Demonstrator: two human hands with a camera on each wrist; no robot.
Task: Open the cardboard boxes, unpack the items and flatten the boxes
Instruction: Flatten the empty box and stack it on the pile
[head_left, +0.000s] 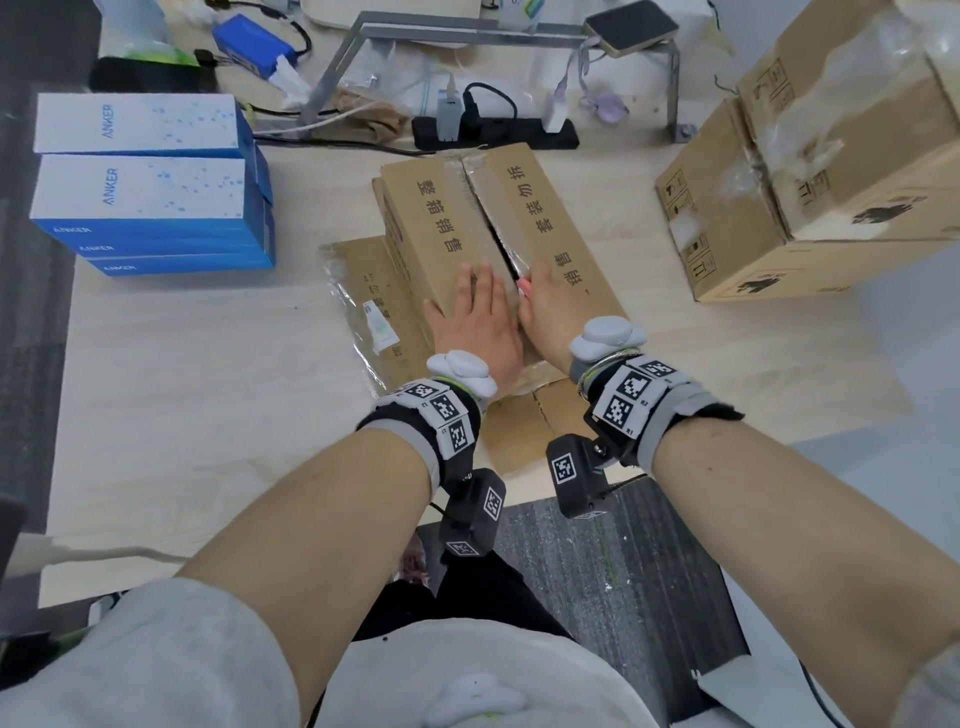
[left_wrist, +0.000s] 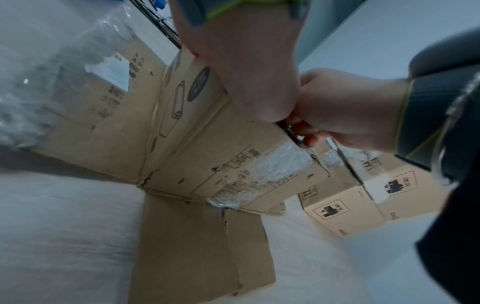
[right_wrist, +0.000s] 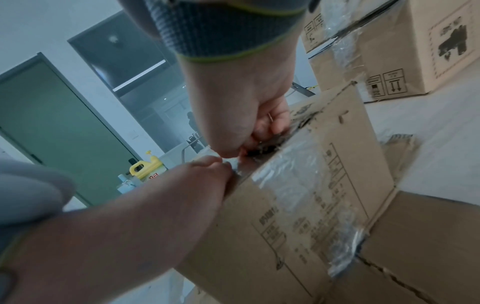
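Near edge of table: I see a flap of the box lying flat toward me, creased, its clear tape torn. Left hand – fingers straight, palm pressed on the box's left top flap. Right hand – fingers hooked into the centre seam, gripping the right flap's edge; fingertips hidden inside the gap. The box stands mid-table on spread flaps; its contents I cannot make out. Left: blue-and-white cartons, stacked, glossy. Right: brown boxes, stacked, wrapped in crinkled tape, partly cut off. Beyond: black power strip under a grey metal stand, cables tangled.
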